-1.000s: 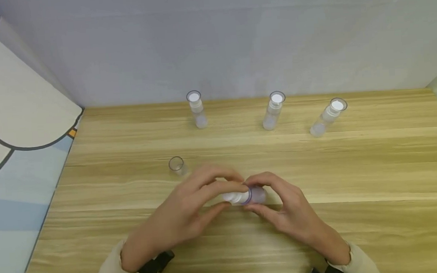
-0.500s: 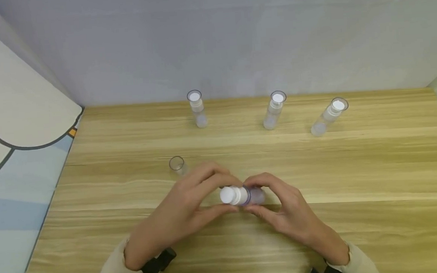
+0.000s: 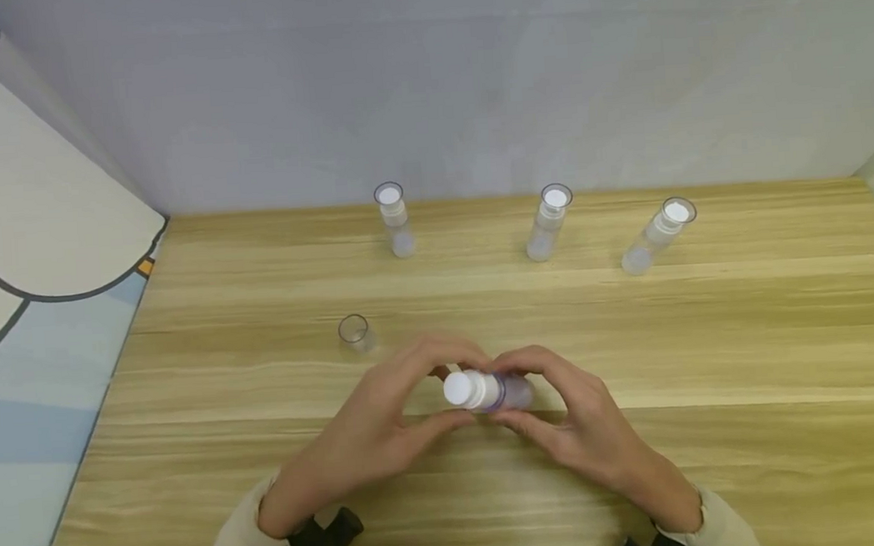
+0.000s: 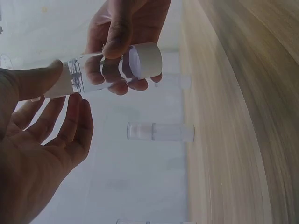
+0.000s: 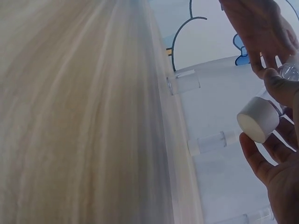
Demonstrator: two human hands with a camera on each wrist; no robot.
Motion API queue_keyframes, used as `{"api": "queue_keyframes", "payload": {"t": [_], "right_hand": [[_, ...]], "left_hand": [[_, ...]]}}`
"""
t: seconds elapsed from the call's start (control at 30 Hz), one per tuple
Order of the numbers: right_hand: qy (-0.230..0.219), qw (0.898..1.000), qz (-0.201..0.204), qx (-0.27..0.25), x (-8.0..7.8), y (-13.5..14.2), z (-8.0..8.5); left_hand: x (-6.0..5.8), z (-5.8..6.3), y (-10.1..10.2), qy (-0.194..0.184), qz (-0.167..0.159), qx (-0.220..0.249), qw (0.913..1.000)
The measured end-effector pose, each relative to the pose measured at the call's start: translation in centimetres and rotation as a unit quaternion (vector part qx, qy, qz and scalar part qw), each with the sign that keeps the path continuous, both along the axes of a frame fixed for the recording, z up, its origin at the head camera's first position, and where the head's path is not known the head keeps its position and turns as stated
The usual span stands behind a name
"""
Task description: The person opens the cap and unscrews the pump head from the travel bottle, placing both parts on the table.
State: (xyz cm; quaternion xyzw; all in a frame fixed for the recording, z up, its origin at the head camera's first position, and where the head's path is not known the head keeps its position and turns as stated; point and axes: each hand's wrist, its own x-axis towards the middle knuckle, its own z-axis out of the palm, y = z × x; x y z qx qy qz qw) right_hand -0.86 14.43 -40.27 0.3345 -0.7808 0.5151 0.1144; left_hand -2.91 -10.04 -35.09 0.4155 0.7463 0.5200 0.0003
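A small clear bottle (image 3: 515, 392) with a white stepped top (image 3: 459, 388) is held tilted above the table, the top toward the left. My right hand (image 3: 577, 419) grips its clear body between thumb and curled fingers; the white base (image 4: 150, 60) shows beyond those fingers in the left wrist view. At the other end, my left hand (image 3: 371, 419) has thumb and fingers around the white collar (image 4: 60, 85), the thumb pressing on it. On the table beyond the left hand stands a clear cap (image 3: 354, 334), open side up.
Along the back of the wooden table (image 3: 267, 450) stand three capped clear bottles: a left one (image 3: 396, 221), a middle one (image 3: 547, 223) and a right one (image 3: 656, 236). A pale wall (image 3: 470, 79) rises behind them. A cartoon-printed sheet (image 3: 35, 214) borders the left side.
The left fingers have shifted around the white top, first covering it, then leaving its end in view. The right hand keeps its grip, and the bottles and cap behind stay put.
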Motion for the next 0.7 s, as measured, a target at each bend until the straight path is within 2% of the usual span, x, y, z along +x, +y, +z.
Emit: {"api": "queue_keyframes", "payload": {"t": [0.13, 0.33, 0.43, 0.53, 0.7], "right_hand": [[0.002, 1.000, 0.005, -0.003, -0.04, -0.06, 0.01], [-0.009, 1.000, 0.008, 0.005, 0.06, -0.06, 0.08], [-0.011, 1.000, 0.006, 0.006, 0.08, -0.09, 0.13], [-0.008, 1.000, 0.001, 0.004, 0.02, -0.12, 0.19], [0.001, 1.000, -0.002, -0.001, -0.07, -0.11, 0.13]], "left_hand": [[-0.24, -0.09, -0.04, 0.009, -0.002, 0.013, 0.9999], [-0.18, -0.45, 0.29, 0.016, 0.044, -0.002, 0.9989], [-0.11, -0.59, 0.42, 0.016, 0.049, -0.010, 0.9986], [-0.15, -0.53, 0.35, 0.005, 0.035, -0.007, 0.9994], [-0.28, -0.27, -0.03, -0.018, -0.010, 0.020, 0.9996]]}}
